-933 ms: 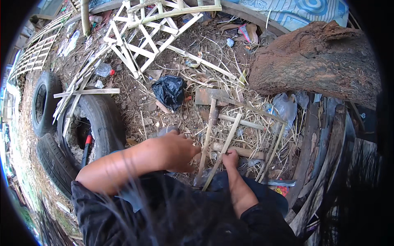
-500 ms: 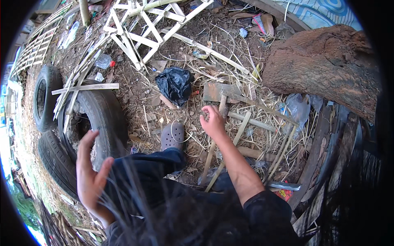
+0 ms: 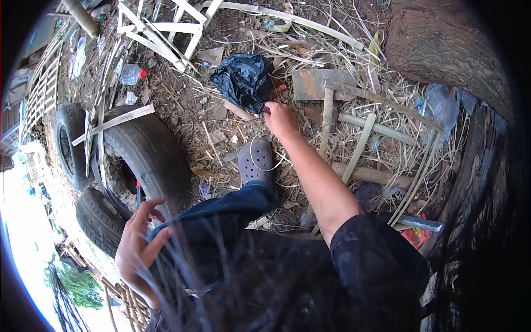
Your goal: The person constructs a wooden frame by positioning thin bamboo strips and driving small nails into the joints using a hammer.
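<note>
A crumpled black plastic bag (image 3: pixel 242 80) lies on the dirt ahead of my foot. My right hand (image 3: pixel 282 120) reaches forward to its near right edge, thumb and fingers closed in a pinch on the plastic. My left hand (image 3: pixel 139 240) hangs over my thigh beside the tyres, fingers curved and apart, with nothing in it. A grey clog (image 3: pixel 256 160) is on my foot just short of the bag, with a thin pale loop of strip (image 3: pixel 253 156) across it.
Several worn tyres (image 3: pixel 149 146) lie at the left, a bamboo slat (image 3: pixel 119 124) across them. Split bamboo frames (image 3: pixel 182 27) lie ahead. A flat board (image 3: pixel 321 84), wooden sticks (image 3: pixel 362 146) and loose shavings cover the right. A thick trunk (image 3: pixel 442 50) stands at far right.
My right hand has moved forward to the black bag and closed on its edge. My left hand has dropped slightly nearer my thigh. The view has shifted.
</note>
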A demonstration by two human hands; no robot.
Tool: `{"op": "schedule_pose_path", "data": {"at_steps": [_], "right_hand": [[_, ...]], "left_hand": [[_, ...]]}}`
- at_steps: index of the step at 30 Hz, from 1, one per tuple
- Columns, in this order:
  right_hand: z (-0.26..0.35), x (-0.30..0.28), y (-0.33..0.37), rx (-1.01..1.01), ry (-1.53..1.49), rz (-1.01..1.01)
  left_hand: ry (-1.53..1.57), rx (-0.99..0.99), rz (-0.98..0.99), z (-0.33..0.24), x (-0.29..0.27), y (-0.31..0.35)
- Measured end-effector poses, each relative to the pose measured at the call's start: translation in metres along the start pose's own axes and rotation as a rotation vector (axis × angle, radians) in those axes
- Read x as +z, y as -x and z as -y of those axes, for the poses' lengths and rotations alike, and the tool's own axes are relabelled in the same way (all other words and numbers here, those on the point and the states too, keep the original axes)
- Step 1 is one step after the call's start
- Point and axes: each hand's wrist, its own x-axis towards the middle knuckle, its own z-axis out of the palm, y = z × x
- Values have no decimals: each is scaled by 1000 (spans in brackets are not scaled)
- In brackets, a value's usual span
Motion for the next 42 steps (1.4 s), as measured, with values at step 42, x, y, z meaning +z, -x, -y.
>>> {"op": "schedule_pose_path", "data": {"at_steps": [42], "right_hand": [[11, -15, 25, -65, 273, -52]], "left_hand": [[-58, 1, -149, -37, -12, 45]]}}
